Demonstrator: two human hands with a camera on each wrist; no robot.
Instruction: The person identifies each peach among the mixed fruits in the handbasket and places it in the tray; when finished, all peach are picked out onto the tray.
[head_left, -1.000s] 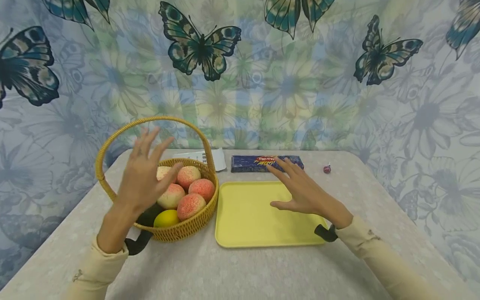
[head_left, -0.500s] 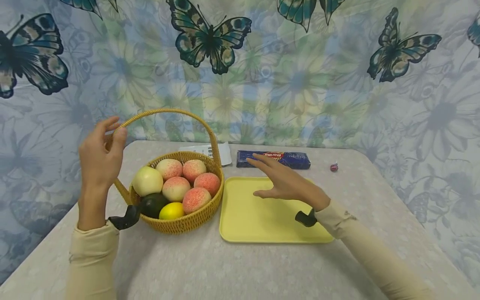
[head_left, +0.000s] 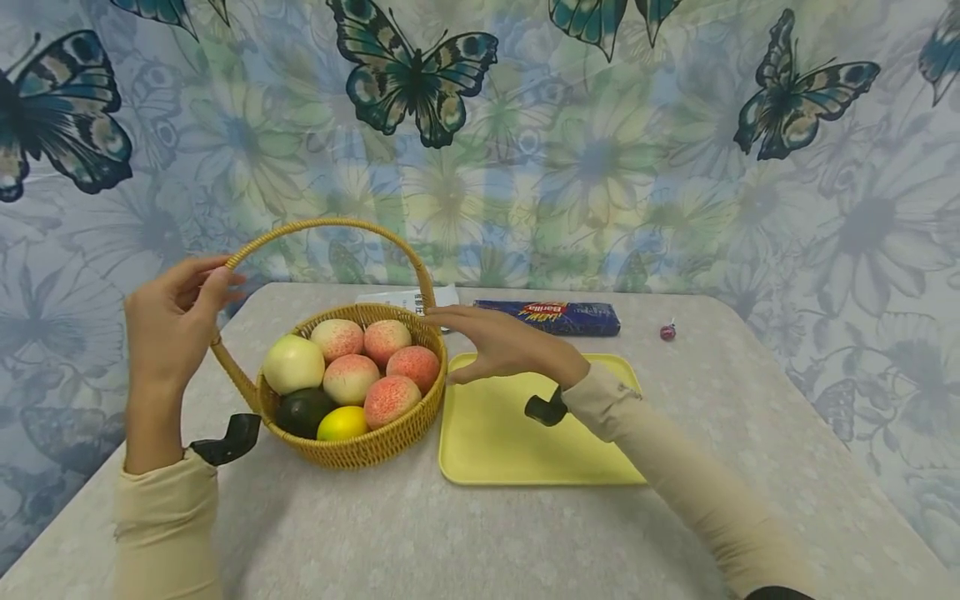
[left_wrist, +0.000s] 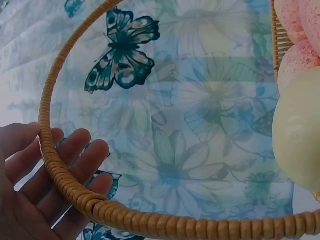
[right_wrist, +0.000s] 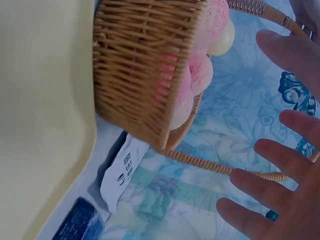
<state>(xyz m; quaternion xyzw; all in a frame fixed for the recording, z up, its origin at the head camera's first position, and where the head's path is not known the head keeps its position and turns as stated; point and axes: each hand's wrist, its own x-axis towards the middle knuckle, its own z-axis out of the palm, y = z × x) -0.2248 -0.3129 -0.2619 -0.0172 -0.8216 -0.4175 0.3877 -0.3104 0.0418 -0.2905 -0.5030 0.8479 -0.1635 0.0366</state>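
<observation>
A wicker basket [head_left: 360,454] with a tall arched handle [head_left: 337,222] stands left of centre, filled with several peaches [head_left: 392,401], a lemon [head_left: 342,423], an avocado [head_left: 303,412] and a pale yellow-green round fruit [head_left: 292,364]. My left hand [head_left: 172,325] has its thumb and fingers around the left side of that handle; in the left wrist view the fingers [left_wrist: 82,160] pass loosely behind the cane. At the opposite side, my right hand [head_left: 517,340] hovers over the tray with spread fingers, its fingertips close to the handle's right base. In the right wrist view it [right_wrist: 285,185] holds nothing.
A yellow tray [head_left: 525,481] lies right of the basket. Behind are a blue Barilla pasta box [head_left: 577,318] and a white printed packet [head_left: 405,297]. A small wrapped lollipop or candy [head_left: 667,332] sits back right. A butterfly-patterned curtain [head_left: 600,167] hangs behind the table [head_left: 480,542].
My left hand has moved from over the fruit out to the handle's left side and taken hold there. My right hand has travelled left across the tray towards the basket.
</observation>
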